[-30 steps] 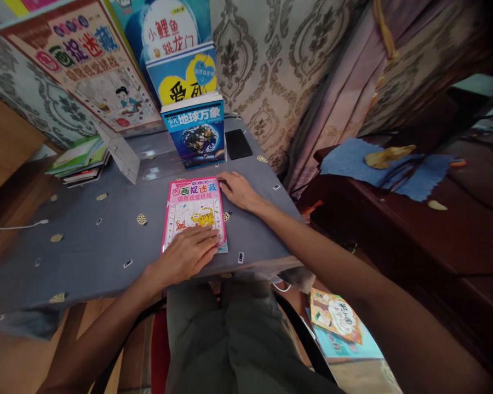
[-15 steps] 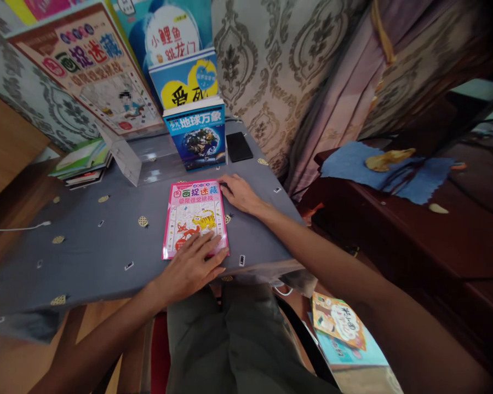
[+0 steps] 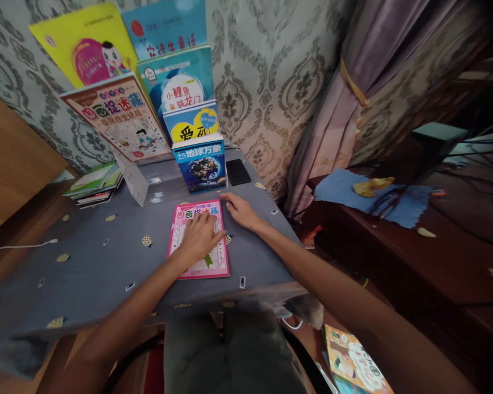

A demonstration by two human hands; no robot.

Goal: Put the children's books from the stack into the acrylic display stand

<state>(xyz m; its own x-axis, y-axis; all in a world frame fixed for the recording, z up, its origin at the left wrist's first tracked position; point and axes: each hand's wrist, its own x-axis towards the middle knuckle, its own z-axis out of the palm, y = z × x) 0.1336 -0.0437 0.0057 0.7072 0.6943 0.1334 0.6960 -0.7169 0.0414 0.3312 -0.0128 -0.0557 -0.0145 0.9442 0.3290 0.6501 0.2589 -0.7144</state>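
A pink-bordered children's book with colourful Chinese title characters lies closed on the grey tablecloth. My left hand rests flat across the middle of its cover, palm down and thumb spread, hiding much of the picture. Just beyond the book's right edge, my right hand rests on the cloth with nothing seen in it; its fingers are loosely extended toward the book's upper corner. Behind both hands stands a blue book with a globe on its cover.
More upright books, including a brown-bordered one and a yellow one, fill a clear stand. A black phone-like slab lies beside them. Stacked books sit at left. A blue cloth covers part of the dark furniture at right.
My left hand has slid from the book's lower edge up to the middle of its cover. My right hand stays by the right edge. The view has tilted upward, showing more standing books.
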